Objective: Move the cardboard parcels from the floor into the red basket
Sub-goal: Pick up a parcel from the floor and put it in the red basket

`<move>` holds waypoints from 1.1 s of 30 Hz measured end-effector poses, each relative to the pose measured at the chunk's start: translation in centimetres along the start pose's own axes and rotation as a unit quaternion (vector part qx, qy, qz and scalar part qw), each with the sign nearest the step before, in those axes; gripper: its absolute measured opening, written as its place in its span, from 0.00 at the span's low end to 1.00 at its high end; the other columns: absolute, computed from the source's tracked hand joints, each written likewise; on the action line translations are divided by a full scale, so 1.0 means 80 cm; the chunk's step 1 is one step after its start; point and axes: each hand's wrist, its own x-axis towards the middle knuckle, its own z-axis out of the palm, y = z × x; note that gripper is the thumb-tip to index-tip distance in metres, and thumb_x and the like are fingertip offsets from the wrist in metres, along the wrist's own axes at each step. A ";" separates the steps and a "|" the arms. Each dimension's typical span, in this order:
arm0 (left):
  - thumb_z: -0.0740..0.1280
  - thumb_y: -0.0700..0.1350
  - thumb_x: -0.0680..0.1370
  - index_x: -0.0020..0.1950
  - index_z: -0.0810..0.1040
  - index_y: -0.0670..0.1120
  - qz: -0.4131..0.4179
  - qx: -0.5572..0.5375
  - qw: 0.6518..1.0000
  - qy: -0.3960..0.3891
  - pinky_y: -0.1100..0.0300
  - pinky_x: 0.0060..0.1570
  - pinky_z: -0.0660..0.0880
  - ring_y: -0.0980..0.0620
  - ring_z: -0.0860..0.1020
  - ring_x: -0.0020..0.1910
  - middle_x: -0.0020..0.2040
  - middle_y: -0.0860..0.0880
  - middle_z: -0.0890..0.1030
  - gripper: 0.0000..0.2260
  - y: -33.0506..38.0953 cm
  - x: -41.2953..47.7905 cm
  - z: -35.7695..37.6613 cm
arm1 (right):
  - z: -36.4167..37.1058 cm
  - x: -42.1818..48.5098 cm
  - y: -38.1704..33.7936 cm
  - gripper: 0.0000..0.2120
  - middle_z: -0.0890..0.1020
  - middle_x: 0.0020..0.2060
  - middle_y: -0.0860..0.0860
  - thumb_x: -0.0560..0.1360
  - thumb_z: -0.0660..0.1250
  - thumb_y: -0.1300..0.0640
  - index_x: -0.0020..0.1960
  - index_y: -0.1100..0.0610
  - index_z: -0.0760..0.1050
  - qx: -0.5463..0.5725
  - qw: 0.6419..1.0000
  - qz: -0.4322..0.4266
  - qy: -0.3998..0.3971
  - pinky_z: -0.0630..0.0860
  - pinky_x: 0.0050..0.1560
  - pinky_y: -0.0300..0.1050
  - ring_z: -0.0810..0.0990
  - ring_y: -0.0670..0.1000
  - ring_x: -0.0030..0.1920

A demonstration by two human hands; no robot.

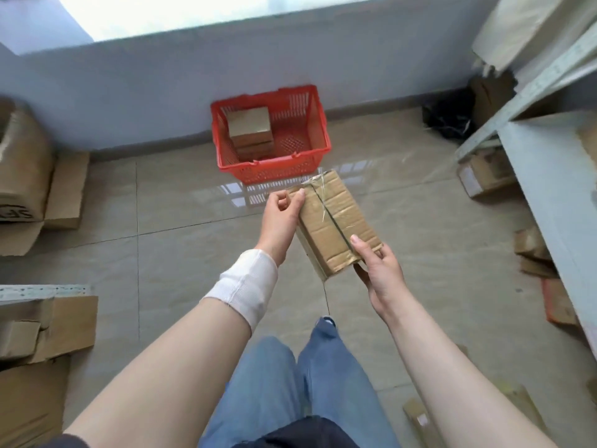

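Observation:
I hold a taped brown cardboard parcel in the air above the tiled floor, tilted with its far end toward the basket. My left hand pinches its far left corner. My right hand grips its near end from below, thumb on top. The red plastic basket stands on the floor against the wall, just beyond the parcel. Inside it, on the left side, sits a stack of small cardboard parcels. A white band wraps my left wrist.
Large cardboard boxes and flattened cardboard line the left side. A grey metal shelf runs along the right, with small parcels and scraps under and beside it. A dark bag lies in the far right corner.

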 end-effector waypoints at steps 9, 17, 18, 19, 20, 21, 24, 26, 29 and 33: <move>0.66 0.53 0.76 0.52 0.71 0.50 -0.009 -0.059 0.998 0.035 0.62 0.44 0.69 0.55 0.73 0.45 0.52 0.49 0.77 0.10 0.098 0.187 -0.044 | 0.149 0.163 -0.102 0.16 0.81 0.46 0.50 0.72 0.69 0.58 0.57 0.58 0.71 -0.072 0.996 0.009 -0.051 0.72 0.59 0.45 0.78 0.46 0.47; 0.65 0.55 0.76 0.52 0.70 0.53 -0.036 -0.052 0.996 0.060 0.57 0.53 0.72 0.53 0.76 0.51 0.54 0.50 0.78 0.10 0.138 0.355 -0.072 | 0.259 0.322 -0.142 0.17 0.81 0.51 0.52 0.71 0.70 0.57 0.58 0.58 0.72 -0.126 0.989 0.030 -0.077 0.71 0.65 0.50 0.79 0.51 0.54; 0.65 0.56 0.75 0.52 0.70 0.53 -0.042 -0.050 0.996 0.067 0.56 0.55 0.73 0.52 0.77 0.52 0.55 0.49 0.78 0.10 0.140 0.372 -0.072 | 0.267 0.340 -0.145 0.17 0.81 0.53 0.54 0.71 0.70 0.57 0.58 0.58 0.72 -0.135 0.987 0.033 -0.078 0.72 0.65 0.51 0.79 0.53 0.55; 0.65 0.56 0.75 0.51 0.70 0.54 -0.047 -0.050 0.995 0.071 0.53 0.57 0.74 0.51 0.77 0.54 0.57 0.48 0.78 0.10 0.141 0.389 -0.072 | 0.274 0.360 -0.148 0.18 0.81 0.55 0.55 0.71 0.70 0.56 0.59 0.59 0.72 -0.142 0.986 0.037 -0.080 0.72 0.64 0.51 0.79 0.53 0.56; 0.65 0.57 0.75 0.51 0.70 0.54 -0.052 -0.051 0.995 0.073 0.51 0.57 0.75 0.50 0.78 0.55 0.58 0.47 0.79 0.10 0.139 0.407 -0.071 | 0.281 0.380 -0.150 0.19 0.81 0.57 0.56 0.71 0.70 0.56 0.59 0.59 0.72 -0.148 0.984 0.040 -0.086 0.73 0.64 0.50 0.79 0.54 0.57; 0.64 0.57 0.75 0.50 0.69 0.55 -0.058 -0.054 0.994 0.075 0.50 0.56 0.76 0.49 0.78 0.56 0.59 0.46 0.79 0.09 0.138 0.425 -0.070 | 0.287 0.400 -0.153 0.20 0.80 0.58 0.57 0.70 0.71 0.55 0.59 0.59 0.72 -0.157 0.982 0.045 -0.093 0.73 0.64 0.50 0.79 0.54 0.58; 0.64 0.55 0.76 0.55 0.69 0.52 -0.063 -0.081 0.991 0.088 0.51 0.53 0.78 0.49 0.79 0.56 0.59 0.46 0.78 0.11 0.126 0.487 -0.065 | 0.306 0.474 -0.151 0.32 0.81 0.57 0.55 0.61 0.74 0.46 0.60 0.59 0.73 -0.206 0.971 0.041 -0.116 0.72 0.66 0.53 0.79 0.53 0.59; 0.65 0.54 0.76 0.56 0.69 0.51 -0.076 -0.101 0.987 0.103 0.52 0.57 0.77 0.49 0.78 0.58 0.59 0.47 0.78 0.12 0.107 0.527 -0.065 | 0.319 0.522 -0.139 0.35 0.82 0.56 0.53 0.57 0.73 0.41 0.60 0.57 0.74 -0.236 0.963 0.039 -0.123 0.71 0.66 0.55 0.79 0.53 0.59; 0.65 0.55 0.75 0.53 0.70 0.54 -0.090 -0.111 0.982 0.124 0.54 0.58 0.76 0.50 0.78 0.58 0.60 0.47 0.78 0.10 0.068 0.577 -0.070 | 0.335 0.585 -0.113 0.38 0.82 0.56 0.52 0.55 0.75 0.37 0.59 0.55 0.74 -0.265 0.952 0.053 -0.140 0.71 0.65 0.58 0.79 0.53 0.59; 0.67 0.55 0.74 0.54 0.70 0.54 -0.109 -0.115 0.981 0.111 0.55 0.60 0.73 0.50 0.76 0.59 0.61 0.47 0.77 0.13 0.026 0.624 -0.091 | 0.351 0.645 -0.075 0.40 0.82 0.56 0.51 0.51 0.75 0.32 0.57 0.52 0.76 -0.297 0.939 0.062 -0.161 0.71 0.65 0.58 0.79 0.52 0.59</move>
